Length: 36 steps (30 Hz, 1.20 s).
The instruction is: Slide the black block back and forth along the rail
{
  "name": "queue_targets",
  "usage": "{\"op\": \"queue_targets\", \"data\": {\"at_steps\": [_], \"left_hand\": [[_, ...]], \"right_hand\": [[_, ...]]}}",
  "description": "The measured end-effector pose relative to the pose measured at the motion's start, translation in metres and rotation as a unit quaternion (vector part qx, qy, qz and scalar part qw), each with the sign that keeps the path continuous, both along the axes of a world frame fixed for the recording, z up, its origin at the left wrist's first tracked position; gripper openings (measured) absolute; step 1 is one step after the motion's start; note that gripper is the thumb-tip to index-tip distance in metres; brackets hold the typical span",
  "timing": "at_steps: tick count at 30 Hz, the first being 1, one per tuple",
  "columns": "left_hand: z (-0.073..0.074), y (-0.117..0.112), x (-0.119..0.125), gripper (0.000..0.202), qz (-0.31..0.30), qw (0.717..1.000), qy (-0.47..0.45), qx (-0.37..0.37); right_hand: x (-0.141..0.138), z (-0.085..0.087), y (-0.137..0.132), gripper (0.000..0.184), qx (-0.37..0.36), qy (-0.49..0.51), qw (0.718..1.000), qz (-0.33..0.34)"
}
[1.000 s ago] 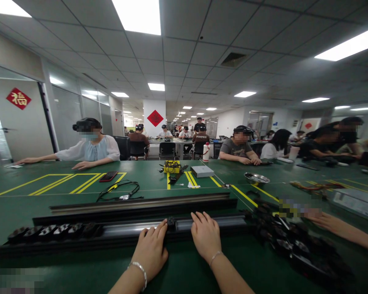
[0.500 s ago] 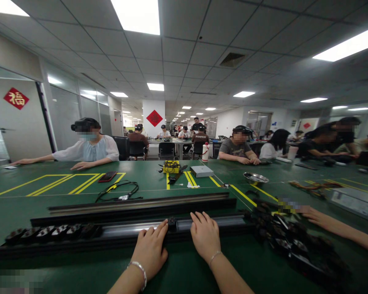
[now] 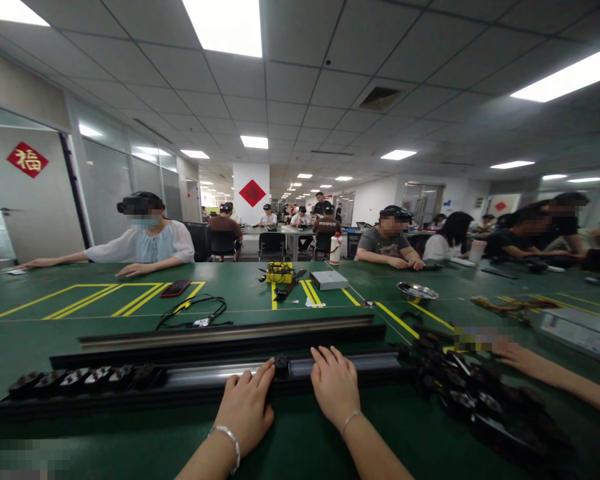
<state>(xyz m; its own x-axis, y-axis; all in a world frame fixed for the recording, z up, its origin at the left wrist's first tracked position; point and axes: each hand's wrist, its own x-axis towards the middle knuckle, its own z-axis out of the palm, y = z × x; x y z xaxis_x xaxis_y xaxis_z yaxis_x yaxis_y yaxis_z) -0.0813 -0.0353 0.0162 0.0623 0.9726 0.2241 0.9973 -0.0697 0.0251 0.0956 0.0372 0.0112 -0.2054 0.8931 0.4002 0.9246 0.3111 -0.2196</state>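
Resting both hands on the long black metal rail with a silvery channel (image 3: pixel 205 380), you clenched nothing. Your left hand (image 3: pixel 245 410) lay flat with its grip released, fingertips touching the rail's near edge. Your right hand (image 3: pixel 335 387) lay the same way, grip released, fingers spread over the rail's near lip. Each wrist wore a thin silver bracelet.

A small round black fitting (image 3: pixel 281 364) sat in the rail's channel between your two hands, just beside your left index fingertip. Whether the finger touched it could not be told. Towards the rail's left end, a row of black clip pieces (image 3: pixel 80 379) stood in the channel, well apart from your hands.

The rail lay crosswise on the green surface (image 3: pixel 305 447). Just behind it, a second long dark rail (image 3: pixel 225 332) ran parallel. Off the rail's right end, a heap of black plastic parts (image 3: pixel 480 400) was spread out, and a co-worker's hand (image 3: pixel 517 357) rested at the heap's far side.

Farther behind the rail lay a looped black cable (image 3: pixel 195 311) and a dark red phone (image 3: pixel 176 287). Behind the rail's middle were a yellow-and-black device (image 3: pixel 280 272) and a flat grey box (image 3: pixel 329 279). A shiny metal bowl (image 3: pixel 418 291) stood behind the rail's right end. Other people sat along the far side of the surface.
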Motion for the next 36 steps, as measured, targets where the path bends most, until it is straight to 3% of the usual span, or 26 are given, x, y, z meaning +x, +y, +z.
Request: {"op": "queue_targets", "data": {"at_steps": [17,36], "left_hand": [[0.0005,0.0009,0.0014,0.067,0.003,1.0,-0.008,0.005],[0.006,-0.0022,0.0043,0.067,0.017,1.0,-0.009,-0.016]], "right_hand": [[0.0004,-0.0054,0.0023,0.04,0.032,0.019,0.999,0.009],[-0.0005,0.0019,-0.0015,0.042,-0.007,-0.005,1.0,-0.001]]}}
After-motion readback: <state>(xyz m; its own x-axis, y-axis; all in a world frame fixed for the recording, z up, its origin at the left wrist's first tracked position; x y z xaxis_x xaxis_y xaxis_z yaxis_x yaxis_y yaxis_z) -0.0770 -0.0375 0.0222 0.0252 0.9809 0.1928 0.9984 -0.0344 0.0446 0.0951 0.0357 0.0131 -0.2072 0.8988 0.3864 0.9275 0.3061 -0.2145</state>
